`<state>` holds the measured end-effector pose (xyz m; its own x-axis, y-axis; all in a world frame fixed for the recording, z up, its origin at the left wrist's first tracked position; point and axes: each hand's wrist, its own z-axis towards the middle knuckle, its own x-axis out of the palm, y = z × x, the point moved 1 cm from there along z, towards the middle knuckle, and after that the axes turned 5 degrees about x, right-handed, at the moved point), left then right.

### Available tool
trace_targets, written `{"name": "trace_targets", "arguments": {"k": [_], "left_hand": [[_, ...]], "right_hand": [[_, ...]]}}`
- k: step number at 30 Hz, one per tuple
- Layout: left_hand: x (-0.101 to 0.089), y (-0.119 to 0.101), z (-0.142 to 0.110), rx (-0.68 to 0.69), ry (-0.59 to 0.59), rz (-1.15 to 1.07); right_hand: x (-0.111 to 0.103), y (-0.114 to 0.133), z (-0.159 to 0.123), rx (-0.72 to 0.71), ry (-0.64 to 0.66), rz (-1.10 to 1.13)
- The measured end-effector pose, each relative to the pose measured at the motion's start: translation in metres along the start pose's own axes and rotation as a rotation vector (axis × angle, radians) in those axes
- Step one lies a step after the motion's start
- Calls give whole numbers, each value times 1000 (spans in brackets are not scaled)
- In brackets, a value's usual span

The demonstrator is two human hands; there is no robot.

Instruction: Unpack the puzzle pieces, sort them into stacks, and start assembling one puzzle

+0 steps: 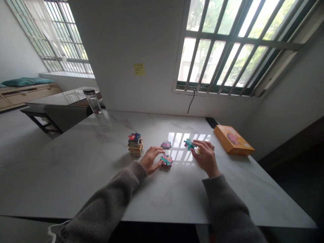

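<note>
Over the white marble worktop point(76, 175), seen from the head camera, the right hand point(206, 159) curls its fingers point(202, 145) into a pinch on a teal jigsaw piece point(188, 144). The piece juts out past the fingertips, its long axis slanting toward the left and away from the person. Something small and pale point(198, 151) shows beneath those fingers, too hidden to name. The left hand point(150, 160) has its fingers point(155, 152) close together and slightly bent, their tips at the edge of a pink-and-teal jigsaw piece point(166, 160); whether they grip it cannot be told. A mauve jigsaw piece point(166, 145) lies just beyond, and a leaning stack of jigsaw pieces point(135, 145) stands left of the left hand. Farther right, an orange cardboard box point(234, 140) lies with its long axis running diagonally, a picture on its lid and no legible lettering. A clear glass bottle point(93, 103) stands near the far left edge, and the handwriting on a yellow sticky note point(139, 69) on the wall is too small to read.
</note>
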<state>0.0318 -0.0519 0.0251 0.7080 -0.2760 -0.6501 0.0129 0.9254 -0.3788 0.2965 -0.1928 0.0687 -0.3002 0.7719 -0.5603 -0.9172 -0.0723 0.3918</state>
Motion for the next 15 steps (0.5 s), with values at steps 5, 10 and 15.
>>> {"name": "trace_targets", "arguments": {"k": [5,10,15], "left_hand": [[5,8,-4,-19,88,55],[3,8,-3,-16,137,61],[4,7,-4,-39,121,51]], "right_hand": [[-27,-57,-6,73,-95,-228],[-29,-77,-14,129,-73,-265],[-31,-76,-13,158,-40,-276]]}}
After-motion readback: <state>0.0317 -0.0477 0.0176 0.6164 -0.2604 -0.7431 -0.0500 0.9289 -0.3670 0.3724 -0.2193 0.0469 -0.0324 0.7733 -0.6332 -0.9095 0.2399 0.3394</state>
